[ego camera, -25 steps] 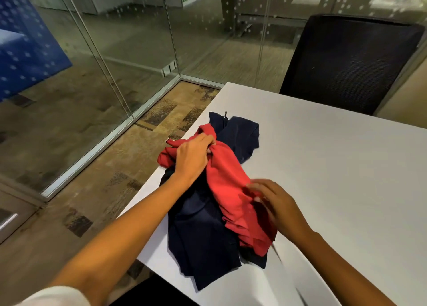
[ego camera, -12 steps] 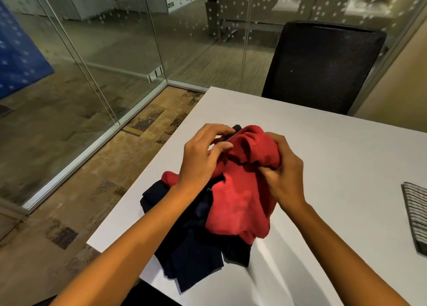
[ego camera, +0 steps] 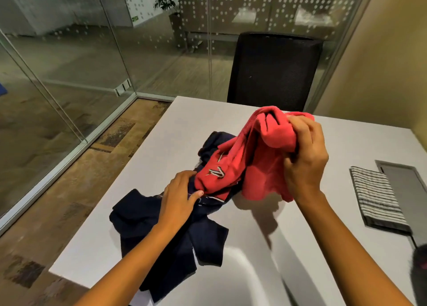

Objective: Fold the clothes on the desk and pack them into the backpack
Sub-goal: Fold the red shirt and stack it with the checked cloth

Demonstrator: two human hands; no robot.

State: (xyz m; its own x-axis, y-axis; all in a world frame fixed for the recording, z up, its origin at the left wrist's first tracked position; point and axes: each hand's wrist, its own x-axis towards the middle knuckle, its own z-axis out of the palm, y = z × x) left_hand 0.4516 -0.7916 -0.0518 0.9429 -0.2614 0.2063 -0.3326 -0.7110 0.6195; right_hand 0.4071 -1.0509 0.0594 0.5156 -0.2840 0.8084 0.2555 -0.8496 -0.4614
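Note:
A crumpled red garment (ego camera: 251, 164) with a small white logo is lifted off the white desk (ego camera: 254, 259); my right hand (ego camera: 305, 162) grips its bunched upper part, held above the desk. Its lower end still touches the dark navy garment (ego camera: 166, 241), which lies spread at the desk's left front corner. My left hand (ego camera: 180, 197) rests on the navy garment beside the red one's lower end, fingers fairly straight. No backpack can be made out with certainty.
A folded black-and-white striped cloth (ego camera: 379, 199) lies at the right, beside a grey cable hatch (ego camera: 406, 185). A black mesh chair (ego camera: 272, 72) stands behind the desk. Glass walls enclose the left and back. A dark fuzzy object (ego camera: 419, 275) shows at the right edge.
My right hand has lifted the red garment up and to the right. My left hand let go of it and dropped onto the navy garment.

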